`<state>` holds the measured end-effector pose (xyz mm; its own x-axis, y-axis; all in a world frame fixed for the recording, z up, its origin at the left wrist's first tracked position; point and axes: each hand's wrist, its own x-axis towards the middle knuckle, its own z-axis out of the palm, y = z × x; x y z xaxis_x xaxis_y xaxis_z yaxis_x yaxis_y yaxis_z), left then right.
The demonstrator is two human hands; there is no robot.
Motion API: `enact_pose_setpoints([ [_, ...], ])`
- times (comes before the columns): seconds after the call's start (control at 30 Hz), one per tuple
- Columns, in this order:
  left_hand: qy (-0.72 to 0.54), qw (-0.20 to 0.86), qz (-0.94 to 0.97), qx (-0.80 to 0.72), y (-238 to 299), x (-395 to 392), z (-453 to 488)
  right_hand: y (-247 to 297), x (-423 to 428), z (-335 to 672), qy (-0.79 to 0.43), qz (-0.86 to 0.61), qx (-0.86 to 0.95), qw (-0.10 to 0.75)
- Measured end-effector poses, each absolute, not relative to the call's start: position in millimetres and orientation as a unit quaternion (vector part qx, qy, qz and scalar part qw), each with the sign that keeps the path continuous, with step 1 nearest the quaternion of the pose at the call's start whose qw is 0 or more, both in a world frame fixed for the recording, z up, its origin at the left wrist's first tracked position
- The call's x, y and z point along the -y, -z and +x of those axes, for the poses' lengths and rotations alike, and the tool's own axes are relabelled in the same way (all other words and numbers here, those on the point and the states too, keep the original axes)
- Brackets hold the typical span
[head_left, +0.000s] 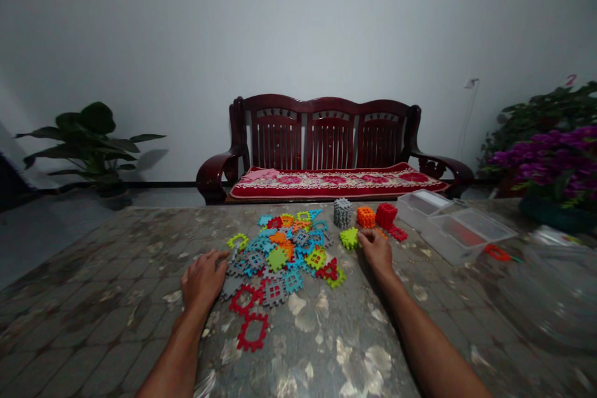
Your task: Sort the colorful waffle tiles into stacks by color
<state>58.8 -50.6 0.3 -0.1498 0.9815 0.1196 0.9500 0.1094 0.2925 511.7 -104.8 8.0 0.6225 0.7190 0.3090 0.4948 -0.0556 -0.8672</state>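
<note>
My right hand is closed at the fingertips on the edge of a lime green interlocking tile, low over the table in front of the stacks. My left hand rests on the table at the left side of a loose heap of notched plastic tiles, fingers loosely bent and apart from the thumb, holding nothing. Grey, blue, red, orange and green pieces mix in that heap. A red frame tile lies at its near end. Behind my right hand stand a grey stack, an orange stack and a red stack.
A clear divided plastic box stands right of the stacks. Beyond it are an orange-handled item and a transparent container. Purple flowers stand at the far right. A wooden bench is behind the patterned table.
</note>
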Motion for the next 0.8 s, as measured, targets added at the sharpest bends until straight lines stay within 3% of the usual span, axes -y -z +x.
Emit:
enact_pose_setpoints([
  [0.37,-0.164,0.048,0.651,-0.740,1,50,58,0,114,499,0.040,-0.754,0.549,0.358],
  [0.8,-0.179,0.026,0.645,-0.742,-8,59,68,-2,112,495,0.077,-0.779,0.535,0.318],
])
